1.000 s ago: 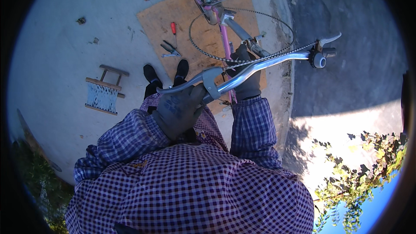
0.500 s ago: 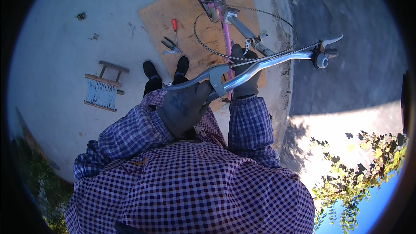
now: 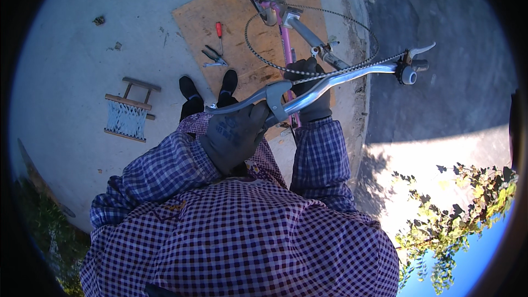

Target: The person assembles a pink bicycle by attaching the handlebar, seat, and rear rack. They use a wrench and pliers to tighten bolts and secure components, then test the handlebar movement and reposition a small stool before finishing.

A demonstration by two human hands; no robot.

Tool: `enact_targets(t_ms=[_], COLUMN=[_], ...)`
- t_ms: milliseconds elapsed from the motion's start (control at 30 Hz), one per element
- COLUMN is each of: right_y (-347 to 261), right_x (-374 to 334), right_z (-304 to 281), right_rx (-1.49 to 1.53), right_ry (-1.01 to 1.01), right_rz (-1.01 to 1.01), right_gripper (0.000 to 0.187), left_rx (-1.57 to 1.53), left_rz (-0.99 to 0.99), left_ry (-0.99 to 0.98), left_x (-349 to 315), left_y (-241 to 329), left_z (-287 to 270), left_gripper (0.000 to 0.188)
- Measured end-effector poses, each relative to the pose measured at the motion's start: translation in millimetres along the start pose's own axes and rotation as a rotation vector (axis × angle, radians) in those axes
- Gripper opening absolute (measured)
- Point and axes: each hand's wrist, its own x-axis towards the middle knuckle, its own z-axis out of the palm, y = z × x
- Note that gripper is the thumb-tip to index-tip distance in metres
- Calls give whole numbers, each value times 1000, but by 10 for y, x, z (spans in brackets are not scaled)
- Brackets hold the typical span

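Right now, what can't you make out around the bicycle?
Head view: part of the right hand, behind the handlebar; its exact contact is unclear.
Head view: most of the left grip, under the left hand.
Head view: far end of the pink bicycle, cut off by the top edge.

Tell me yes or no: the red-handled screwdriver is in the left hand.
No, the screwdriver lies on the brown board near the pliers, while the left hand grips the handlebar.
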Motion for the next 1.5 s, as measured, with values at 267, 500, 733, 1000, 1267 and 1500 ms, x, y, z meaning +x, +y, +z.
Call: enact_targets(t_ms=[267, 500, 733, 1000, 1267, 1500], right_y=[-134, -358, -88, 55, 272, 321], right_x=[37, -64, 38, 92, 153, 177], right_z=[-71, 99, 280, -6, -150, -241], right_rx=[-330, -79, -156, -114, 35, 547], right_ry=[-41, 405, 547, 266, 215, 181], right_rz=[113, 161, -52, 108, -57, -12], right_gripper=[53, 34, 45, 44, 42, 29], left_rx=[36, 100, -12, -4, -1, -53], left_rz=[29, 91, 92, 132, 157, 39], left_ry=[53, 130, 128, 191, 234, 51], left_x=[-6, -48, -57, -71, -94, -61], left_y=[15, -8, -33, -59, -89, -71], left_z=[-12, 7, 44, 62, 107, 56], left_gripper=[49, 51, 60, 63, 65, 59])
